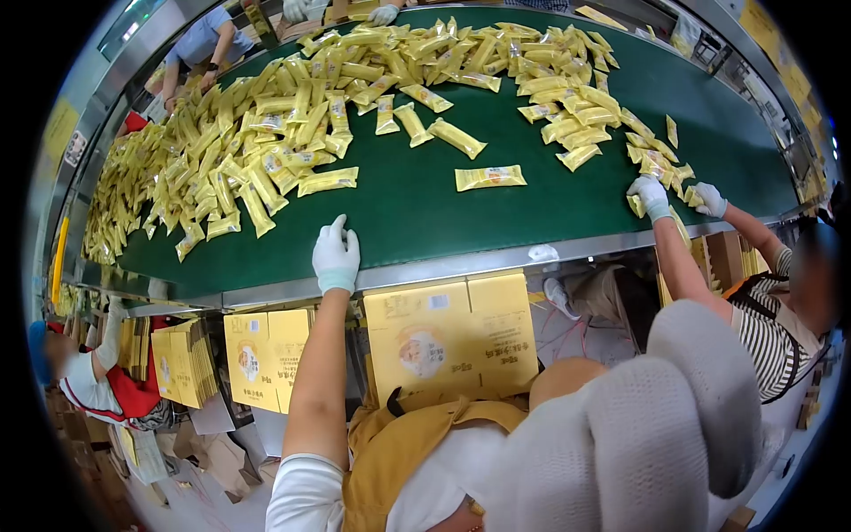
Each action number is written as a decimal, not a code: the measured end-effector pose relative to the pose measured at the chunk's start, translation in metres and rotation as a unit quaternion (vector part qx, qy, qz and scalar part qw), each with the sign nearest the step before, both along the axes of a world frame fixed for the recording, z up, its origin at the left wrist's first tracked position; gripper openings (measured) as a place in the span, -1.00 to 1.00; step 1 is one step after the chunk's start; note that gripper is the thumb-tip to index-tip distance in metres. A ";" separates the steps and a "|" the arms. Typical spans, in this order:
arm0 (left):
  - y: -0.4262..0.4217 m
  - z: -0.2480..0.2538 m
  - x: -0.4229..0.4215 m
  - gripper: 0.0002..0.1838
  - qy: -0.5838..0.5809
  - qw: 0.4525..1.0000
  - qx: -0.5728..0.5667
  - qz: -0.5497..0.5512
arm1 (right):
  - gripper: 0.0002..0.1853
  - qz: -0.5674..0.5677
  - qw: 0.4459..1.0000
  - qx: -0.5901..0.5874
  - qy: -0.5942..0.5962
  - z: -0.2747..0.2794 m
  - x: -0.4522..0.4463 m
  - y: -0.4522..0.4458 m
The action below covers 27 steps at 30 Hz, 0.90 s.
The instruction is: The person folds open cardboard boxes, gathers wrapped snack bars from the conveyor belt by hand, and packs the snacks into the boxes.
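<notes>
My left hand (337, 254), in a white glove, reaches over the near edge of the green conveyor belt (399, 226). Its fingers are apart and hold nothing. The nearest yellow wrapped snack packet (328, 181) lies just beyond it. Another single packet (490, 177) lies flat to the right. My right hand (620, 426), in a knitted glove, looms very large close to the camera at lower right. Its fingers lie side by side and look bent, but the fingertips and anything in them are hidden. A flat yellow printed carton (452, 337) stands upright below the belt edge, in front of me.
A big heap of packets (257, 133) covers the left and far belt; a smaller pile (576, 106) lies right. A co-worker's gloved hands (650, 195) handle packets at right. Other people stand at left and across. More cartons (184, 363) stand below the metal rail (496, 259).
</notes>
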State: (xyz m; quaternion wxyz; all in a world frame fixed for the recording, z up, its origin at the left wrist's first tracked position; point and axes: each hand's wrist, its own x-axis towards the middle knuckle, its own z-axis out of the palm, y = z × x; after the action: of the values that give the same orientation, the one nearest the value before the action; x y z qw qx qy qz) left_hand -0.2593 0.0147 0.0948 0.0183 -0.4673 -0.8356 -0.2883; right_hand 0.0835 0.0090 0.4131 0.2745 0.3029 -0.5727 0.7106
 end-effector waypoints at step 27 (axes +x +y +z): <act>-0.001 0.001 0.001 -0.68 -0.008 1.000 -0.001 0.011 | -0.58 0.012 1.000 -0.005 0.017 -0.014 0.000 -0.011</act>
State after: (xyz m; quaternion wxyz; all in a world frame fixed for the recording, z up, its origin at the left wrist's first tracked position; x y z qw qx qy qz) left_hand -0.2587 0.0138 0.0957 0.0142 -0.4557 -0.8412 -0.2908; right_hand 0.0836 -0.0021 0.3993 0.2772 0.3203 -0.5605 0.7116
